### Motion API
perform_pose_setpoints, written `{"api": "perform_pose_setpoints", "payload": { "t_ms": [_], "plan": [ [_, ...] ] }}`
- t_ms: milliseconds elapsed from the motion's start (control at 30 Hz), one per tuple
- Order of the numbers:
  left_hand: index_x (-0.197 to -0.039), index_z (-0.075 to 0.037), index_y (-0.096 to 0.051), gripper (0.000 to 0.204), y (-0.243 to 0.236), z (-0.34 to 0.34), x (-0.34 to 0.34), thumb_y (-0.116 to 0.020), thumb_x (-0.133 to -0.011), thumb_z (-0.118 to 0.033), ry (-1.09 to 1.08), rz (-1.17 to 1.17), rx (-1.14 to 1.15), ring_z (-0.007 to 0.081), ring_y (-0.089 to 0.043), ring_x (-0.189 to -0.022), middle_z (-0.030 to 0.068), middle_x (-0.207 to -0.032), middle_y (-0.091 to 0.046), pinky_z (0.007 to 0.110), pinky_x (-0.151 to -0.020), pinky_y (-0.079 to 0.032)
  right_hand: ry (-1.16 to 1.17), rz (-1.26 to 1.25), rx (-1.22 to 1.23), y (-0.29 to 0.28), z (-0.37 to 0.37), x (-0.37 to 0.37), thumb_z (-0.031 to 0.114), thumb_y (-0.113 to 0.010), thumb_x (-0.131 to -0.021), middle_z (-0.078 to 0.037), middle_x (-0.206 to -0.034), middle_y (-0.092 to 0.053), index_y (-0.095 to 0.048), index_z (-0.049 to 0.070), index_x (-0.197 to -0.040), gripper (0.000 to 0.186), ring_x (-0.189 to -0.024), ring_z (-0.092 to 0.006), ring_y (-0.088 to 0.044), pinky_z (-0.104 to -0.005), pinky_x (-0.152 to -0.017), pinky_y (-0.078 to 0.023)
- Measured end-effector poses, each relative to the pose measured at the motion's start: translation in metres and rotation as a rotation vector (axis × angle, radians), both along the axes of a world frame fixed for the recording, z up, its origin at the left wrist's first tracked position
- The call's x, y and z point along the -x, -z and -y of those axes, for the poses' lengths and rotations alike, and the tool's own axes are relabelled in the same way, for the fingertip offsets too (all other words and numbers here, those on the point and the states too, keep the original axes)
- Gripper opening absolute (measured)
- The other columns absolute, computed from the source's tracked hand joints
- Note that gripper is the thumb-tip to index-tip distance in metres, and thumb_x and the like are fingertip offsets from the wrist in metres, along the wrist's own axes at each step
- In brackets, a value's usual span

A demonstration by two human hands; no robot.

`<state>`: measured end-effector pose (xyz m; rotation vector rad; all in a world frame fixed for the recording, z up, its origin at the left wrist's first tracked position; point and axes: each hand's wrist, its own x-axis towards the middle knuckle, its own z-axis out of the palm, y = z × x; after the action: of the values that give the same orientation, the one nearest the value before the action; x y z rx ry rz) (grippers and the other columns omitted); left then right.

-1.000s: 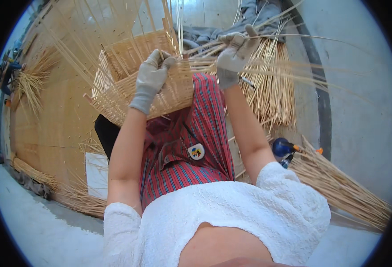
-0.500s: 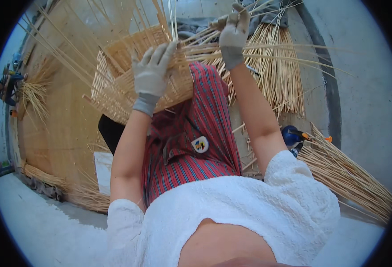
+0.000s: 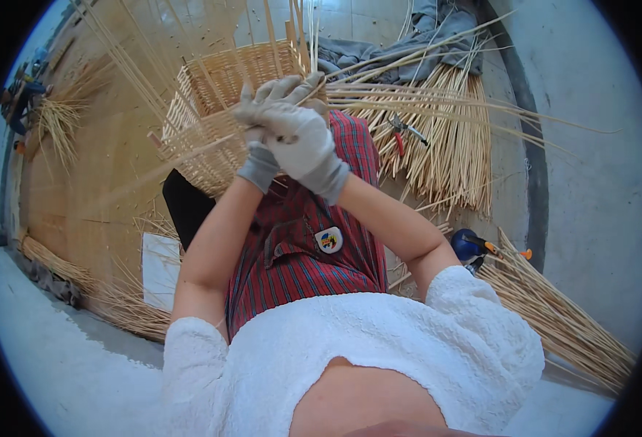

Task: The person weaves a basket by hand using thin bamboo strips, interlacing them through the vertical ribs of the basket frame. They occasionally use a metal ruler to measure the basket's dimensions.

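A woven basket (image 3: 201,153) with long upright strands sits over my red striped cloth-covered lap (image 3: 313,269). My left hand (image 3: 284,91), in a pale grey glove, lies on the basket's near side, fingers stretched, partly hidden behind my right hand. My right hand (image 3: 297,143), gloved too, crosses over it toward the left; its fingers are smeared by motion, and I cannot tell what they hold. Faint blurred strands trail leftward near them. Several long pale strands (image 3: 525,116) stick out rightward from the basket.
Red-handled cutters (image 3: 399,138) lie on a strand pile (image 3: 455,167) beside grey cloth (image 3: 437,44). A blue round object (image 3: 466,246) sits by another bundle (image 3: 554,313). Loose strands (image 3: 58,269) and a white board (image 3: 159,271) lie left. A co-worker (image 3: 18,105) works far left.
My right hand has swung down and left from beside the basket to cross over my left hand. My left hand's fingers have opened out from their earlier grip on the basket.
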<state>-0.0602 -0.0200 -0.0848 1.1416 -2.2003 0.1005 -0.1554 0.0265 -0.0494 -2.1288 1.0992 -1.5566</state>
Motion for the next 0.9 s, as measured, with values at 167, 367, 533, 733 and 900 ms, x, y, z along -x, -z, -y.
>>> {"api": "perform_pose_setpoints", "payload": {
  "t_ms": [167, 367, 533, 733, 900],
  "plan": [
    [-0.132, -0.001, -0.060, 0.038, 0.008, -0.009, -0.032, -0.063, -0.096, -0.011, 0.168, -1.248, -0.545, 0.0192, -0.064, -0.110, 0.0111, -0.119, -0.068, 0.039, -0.100, -0.052, 0.442, -0.365, -0.183, -0.015, 0.051, 0.085, 0.034, -0.077, -0.084, -0.006, -0.097, -0.077, -0.048, 0.009, -0.148, 0.074, -0.097, -0.0288, -0.070, -0.0438, -0.112, -0.035],
    [-0.136, -0.003, -0.059, 0.040, -0.047, 0.060, -0.019, -0.065, -0.097, -0.004, 0.067, -0.781, -0.271, 0.0222, -0.070, -0.084, 0.0092, -0.095, -0.070, 0.035, -0.082, -0.058, 0.572, -0.327, -0.123, 0.017, 0.058, 0.076, 0.039, -0.080, -0.081, -0.004, -0.078, -0.070, -0.058, 0.011, -0.119, 0.052, -0.088, -0.0237, -0.068, -0.0452, -0.107, -0.036],
    [-0.134, -0.012, -0.064, 0.045, -0.109, 0.056, 0.047, -0.067, -0.090, -0.004, 0.087, -0.425, 0.215, 0.0333, -0.062, -0.102, 0.0131, -0.108, -0.067, 0.045, -0.093, -0.050, 0.734, -0.350, -0.002, 0.032, 0.067, 0.061, 0.026, -0.075, -0.080, -0.007, -0.078, -0.066, -0.060, 0.013, -0.093, 0.024, -0.090, -0.0277, -0.066, -0.0456, -0.094, -0.042],
    [-0.140, -0.012, -0.057, 0.060, -0.002, 0.023, 0.010, -0.068, -0.083, -0.027, -0.077, 0.134, 0.274, 0.0318, -0.057, -0.117, 0.0131, -0.117, -0.064, 0.060, -0.117, -0.026, 0.707, -0.236, 0.390, 0.038, 0.047, 0.071, 0.038, -0.066, -0.094, -0.020, -0.104, -0.064, -0.062, 0.003, -0.114, 0.040, -0.103, -0.0407, -0.061, -0.0544, -0.105, -0.041],
    [-0.109, -0.016, -0.070, 0.043, -0.016, 0.020, -0.026, -0.084, -0.070, -0.027, -0.077, -0.019, -0.185, 0.0330, -0.066, -0.091, 0.0097, -0.091, -0.070, 0.048, -0.090, -0.047, 0.314, -0.087, 0.104, 0.058, -0.042, 0.046, 0.017, -0.065, -0.095, -0.011, -0.110, -0.069, -0.064, 0.017, -0.127, 0.032, -0.105, -0.0343, -0.066, -0.0453, -0.094, -0.051]
  ]
}}
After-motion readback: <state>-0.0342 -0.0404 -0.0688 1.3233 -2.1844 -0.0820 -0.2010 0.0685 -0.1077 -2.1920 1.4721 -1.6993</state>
